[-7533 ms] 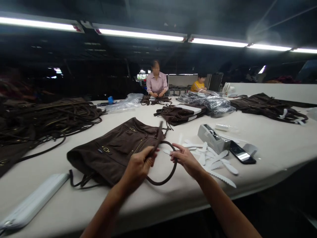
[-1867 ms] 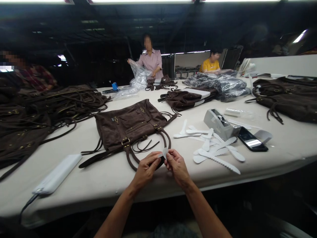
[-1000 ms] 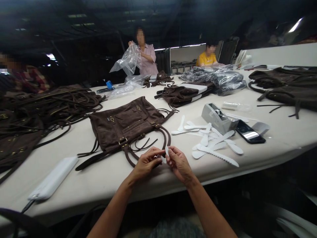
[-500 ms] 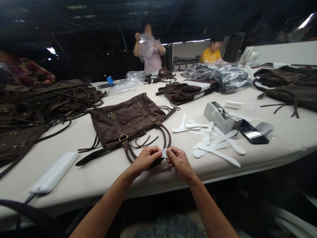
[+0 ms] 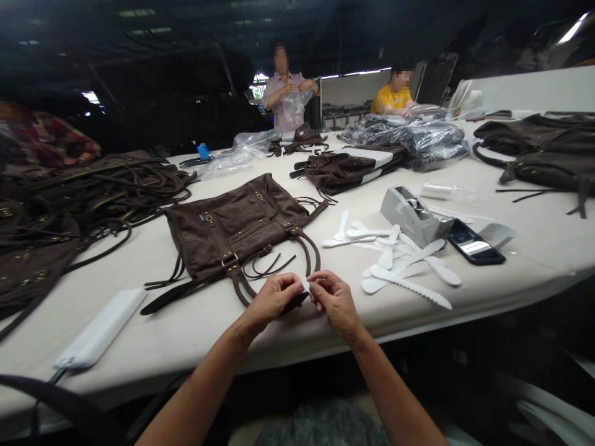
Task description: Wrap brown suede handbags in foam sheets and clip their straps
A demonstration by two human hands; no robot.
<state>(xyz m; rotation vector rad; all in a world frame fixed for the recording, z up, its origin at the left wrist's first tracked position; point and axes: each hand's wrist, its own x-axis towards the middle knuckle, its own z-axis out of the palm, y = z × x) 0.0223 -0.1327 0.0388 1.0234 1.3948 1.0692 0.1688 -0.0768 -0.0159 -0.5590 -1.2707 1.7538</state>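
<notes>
A brown handbag [image 5: 218,232] with brass buckles lies flat on the table, its looped handles [image 5: 317,251] stretching toward me. At the handles' near end, my left hand [image 5: 274,296] and my right hand [image 5: 335,303] meet, both closed in a pinch. Between their fingertips shows a small white strip [image 5: 305,285], mostly covered by the fingers. A dark part of the handle lies just under the hands; whether the strip wraps around it I cannot tell. To the right is a loose pile of white strips [image 5: 411,288] with rounded ends and toothed edges.
Behind the strips stand a grey tape dispenser [image 5: 404,214] and a black phone [image 5: 474,241]. At left are a white power strip [image 5: 100,331] and heaped brown bags [image 5: 106,186]. Plastic-wrapped bags [image 5: 418,139] lie farther back. Several people work around the table [image 5: 186,347].
Both hands stay pinched at the handles; the white strip between them has turned and shows less of its face. Across the table, a person has lowered the clear plastic bag.
</notes>
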